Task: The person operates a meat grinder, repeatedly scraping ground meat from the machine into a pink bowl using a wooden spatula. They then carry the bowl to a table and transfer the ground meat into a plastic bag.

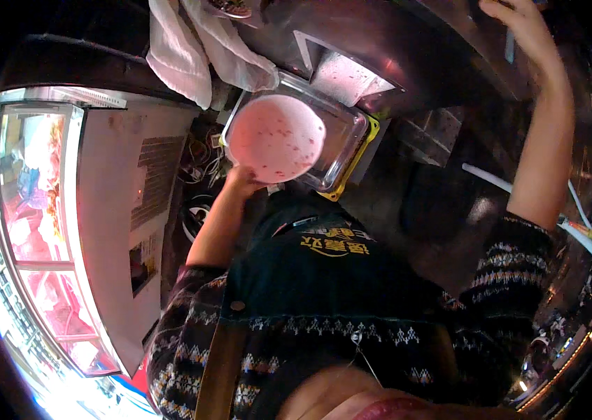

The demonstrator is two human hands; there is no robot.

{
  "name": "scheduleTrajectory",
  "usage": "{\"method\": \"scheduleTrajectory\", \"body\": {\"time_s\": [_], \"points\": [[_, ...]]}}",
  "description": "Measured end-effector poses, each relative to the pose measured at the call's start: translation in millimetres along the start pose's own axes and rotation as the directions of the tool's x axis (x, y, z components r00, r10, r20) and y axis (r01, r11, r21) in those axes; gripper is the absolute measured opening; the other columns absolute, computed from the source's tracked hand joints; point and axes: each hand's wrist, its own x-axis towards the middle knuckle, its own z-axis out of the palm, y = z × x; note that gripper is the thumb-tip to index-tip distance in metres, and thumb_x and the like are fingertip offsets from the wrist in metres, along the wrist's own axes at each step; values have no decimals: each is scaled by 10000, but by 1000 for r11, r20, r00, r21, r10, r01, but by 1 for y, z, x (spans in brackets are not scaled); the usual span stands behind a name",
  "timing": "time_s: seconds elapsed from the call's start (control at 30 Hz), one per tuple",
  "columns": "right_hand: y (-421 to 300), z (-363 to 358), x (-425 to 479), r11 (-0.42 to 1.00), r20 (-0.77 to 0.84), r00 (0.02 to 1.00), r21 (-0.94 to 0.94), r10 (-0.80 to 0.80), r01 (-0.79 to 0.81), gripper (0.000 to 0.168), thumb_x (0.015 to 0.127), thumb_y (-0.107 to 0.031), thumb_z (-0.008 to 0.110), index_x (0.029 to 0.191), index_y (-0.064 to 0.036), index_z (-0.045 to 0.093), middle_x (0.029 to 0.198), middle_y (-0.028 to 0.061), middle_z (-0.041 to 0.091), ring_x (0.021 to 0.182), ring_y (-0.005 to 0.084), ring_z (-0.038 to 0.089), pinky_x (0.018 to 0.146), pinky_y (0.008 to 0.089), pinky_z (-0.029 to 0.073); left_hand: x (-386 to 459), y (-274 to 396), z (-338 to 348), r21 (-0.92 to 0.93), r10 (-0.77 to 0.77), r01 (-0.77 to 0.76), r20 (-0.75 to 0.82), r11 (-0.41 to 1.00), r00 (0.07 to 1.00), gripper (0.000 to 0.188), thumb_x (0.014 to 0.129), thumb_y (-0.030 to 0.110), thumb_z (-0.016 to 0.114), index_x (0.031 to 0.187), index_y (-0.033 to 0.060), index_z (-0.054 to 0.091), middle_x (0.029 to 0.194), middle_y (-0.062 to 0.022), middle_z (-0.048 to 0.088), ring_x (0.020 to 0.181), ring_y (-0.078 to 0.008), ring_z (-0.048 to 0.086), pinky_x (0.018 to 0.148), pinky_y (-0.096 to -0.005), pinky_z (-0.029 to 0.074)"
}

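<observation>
My left hand [245, 177] grips the near edge of a round white bowl [277, 139]. Reddish bits are scattered over its inside, and a small lip juts from its right rim. Below the bowl is a clear plastic storage bin [346, 152] with yellow clips [357, 170], partly covered by it. Raised far to the upper right, my right hand [516, 13] is near a dark surface. The top of the picture cuts off part of that hand, so what its fingers do is unclear.
White cloths [180, 58] hang beyond the bowl. Behind the bin, a dark counter has a rectangular opening [346, 76] with a pale, spotted inside. A lit glass-fronted display cabinet [39, 210] stands at left, with cables [204, 157] beside it. Pale tubes [590, 244] cross at right.
</observation>
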Motion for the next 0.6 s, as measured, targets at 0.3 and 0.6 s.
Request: {"method": "scheduleTrajectory", "body": {"time_s": [0.3, 0.6], "points": [[-31, -12, -21, 984, 177, 981, -149, -75, 102, 405, 817, -111, 557, 1221, -81, 551, 1135, 18, 580, 958, 107, 519, 861, 227, 384, 103, -36, 82, -207, -126, 90, -166, 974, 978, 463, 865, 267, 489, 1267, 219, 263, 1216, -199, 367, 1018, -498, 460, 683, -731, 414], [-56, -52, -18, 949, 62, 985, -265, -159, 170, 362, 845, -111, 563, 1206, -86, 564, 1088, 6, 580, 948, 77, 513, 825, 204, 389, 132, -53, 59, -175, -114, 91, -128, 980, 985, 551, 758, -26, 374, 1237, 227, 271, 1085, -201, 359, 960, -519, 450, 707, -724, 422]]}}
